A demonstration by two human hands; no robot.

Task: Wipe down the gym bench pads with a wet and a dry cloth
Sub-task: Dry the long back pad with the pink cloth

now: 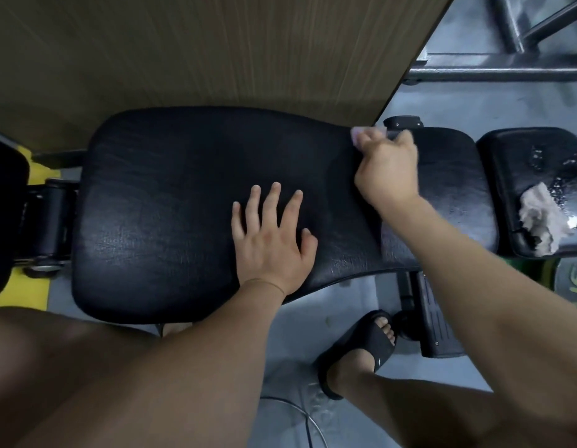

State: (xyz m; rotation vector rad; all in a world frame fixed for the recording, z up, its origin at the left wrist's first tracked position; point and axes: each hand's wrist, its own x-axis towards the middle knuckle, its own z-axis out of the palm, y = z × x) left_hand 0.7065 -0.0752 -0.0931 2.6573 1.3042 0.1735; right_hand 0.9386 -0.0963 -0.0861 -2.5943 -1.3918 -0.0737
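Observation:
A long black bench pad runs across the middle of the view. My left hand lies flat on it with fingers spread. My right hand is at the pad's far edge, fingers curled round a small pale purple cloth of which only a corner shows. To the right sits a separate black seat pad, torn, with a crumpled off-white cloth lying on it.
A wood-grain panel stands right behind the bench. Black metal frame bars cross the floor at top right. A black roller pad and yellow frame are at the left. My sandalled foot stands on the grey floor below the bench.

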